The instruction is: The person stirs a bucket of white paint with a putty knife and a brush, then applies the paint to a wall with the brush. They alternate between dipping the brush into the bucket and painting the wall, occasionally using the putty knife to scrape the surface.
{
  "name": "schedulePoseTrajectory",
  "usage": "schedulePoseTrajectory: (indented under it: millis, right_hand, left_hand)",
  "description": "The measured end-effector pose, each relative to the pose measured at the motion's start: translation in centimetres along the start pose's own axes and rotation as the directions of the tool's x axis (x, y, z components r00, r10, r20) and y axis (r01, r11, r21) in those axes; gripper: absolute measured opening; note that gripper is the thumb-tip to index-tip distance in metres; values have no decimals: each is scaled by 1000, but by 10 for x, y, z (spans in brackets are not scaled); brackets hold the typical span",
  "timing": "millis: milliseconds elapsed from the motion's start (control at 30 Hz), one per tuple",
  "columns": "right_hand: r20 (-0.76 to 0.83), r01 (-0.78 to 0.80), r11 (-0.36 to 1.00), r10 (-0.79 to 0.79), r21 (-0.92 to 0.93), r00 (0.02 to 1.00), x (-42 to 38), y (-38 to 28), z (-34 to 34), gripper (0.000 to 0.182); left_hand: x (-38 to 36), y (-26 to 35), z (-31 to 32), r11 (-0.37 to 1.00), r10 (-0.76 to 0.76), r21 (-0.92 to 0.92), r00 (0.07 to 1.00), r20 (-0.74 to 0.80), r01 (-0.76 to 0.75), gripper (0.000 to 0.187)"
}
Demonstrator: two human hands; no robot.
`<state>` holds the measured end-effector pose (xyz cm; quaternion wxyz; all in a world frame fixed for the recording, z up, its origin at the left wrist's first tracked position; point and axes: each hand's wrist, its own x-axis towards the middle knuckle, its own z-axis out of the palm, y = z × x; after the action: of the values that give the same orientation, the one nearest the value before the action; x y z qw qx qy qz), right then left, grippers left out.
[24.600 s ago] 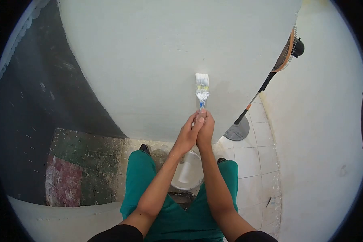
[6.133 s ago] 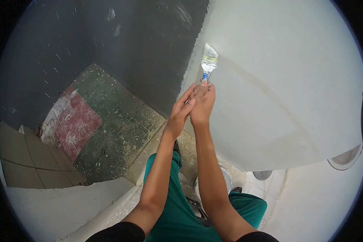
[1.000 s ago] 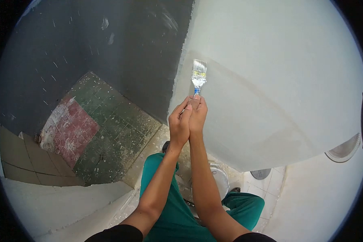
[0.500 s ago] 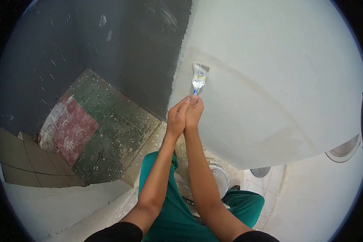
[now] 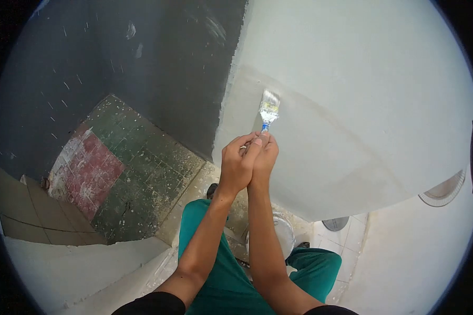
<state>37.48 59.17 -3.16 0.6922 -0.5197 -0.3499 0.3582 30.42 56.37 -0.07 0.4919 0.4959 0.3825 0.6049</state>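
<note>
A paintbrush with paint-smeared bristles and a blue band points away from me, against or just over the light wall; contact is unclear. Both hands meet at its handle. My left hand is closed, its fingers pinched at the lower part of the handle beside the other hand. My right hand wraps round the handle just below the blue band. Most of the handle is hidden by the fingers.
A dark grey wall rises on the left, above a paint-spattered green and red tiled floor. Below my right forearm stands a whitish bucket between my legs. A round grey object lies on white tiles at the right.
The brush and both hands have moved a little right and down in view. The bristles are now more upright and less spread. My left hand's fingers have shifted on the handle.
</note>
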Motion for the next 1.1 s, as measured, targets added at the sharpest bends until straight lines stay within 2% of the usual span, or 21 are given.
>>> schedulePoseTrajectory:
  millis: [133,233,333,433,533,600,633,700,733,833,933,1000,1067,1100]
  right_hand:
    - [27,77,996,-76,-48,997,9,3,-6,28]
    - [44,113,991,-110,-75,993,20,22,-7,27]
    - [-2,1,996,-1,-93,1000,31,49,-11,29]
    - [-35,9,973,-18,-231,999,33,94,-15,27]
    - [24,-244,956,251,-160,968,11,116,-36,23]
    - [28,-264,962,263,69,964,-7,145,-59,22]
    - [29,-272,945,271,181,962,-17,156,-73,21]
    - [-22,-368,898,385,242,923,-40,154,-100,23]
    - [-50,-413,868,442,275,895,-50,155,-117,23]
    - [-166,-444,842,506,306,846,-76,167,-185,22]
    - [-204,-408,907,383,-100,901,-100,180,-268,24]
    - [-391,-489,808,355,-329,849,-111,180,-312,32]
    - [-342,-581,688,470,-435,814,-120,162,-347,32]
    - [-362,-626,665,512,-408,779,-127,161,-360,32]
  left_hand:
    - [1,-11,8,995,63,-82,998,6,-63,39]
    - [7,-20,5,994,97,-40,995,6,-97,40]
    - [14,-53,3,999,50,11,999,7,-50,41]
    - [15,-83,-4,996,-44,78,999,-11,45,46]
    - [4,-98,-12,917,-285,300,958,34,263,57]
    - [-7,-130,-7,838,-399,409,917,10,360,54]
    - [-14,-152,-2,788,-457,460,890,-6,408,54]
    - [-32,-210,7,770,-557,441,823,110,462,57]
    - [-42,-219,14,755,-605,435,778,170,491,59]
    - [-82,-235,45,713,-667,608,604,436,348,70]
    - [-122,-240,88,646,-764,705,257,592,294,65]
    - [-156,-250,109,643,-761,666,218,611,378,69]
    - [-189,-263,119,608,-777,654,167,607,450,72]
    - [-200,-270,125,586,-788,657,145,599,474,73]
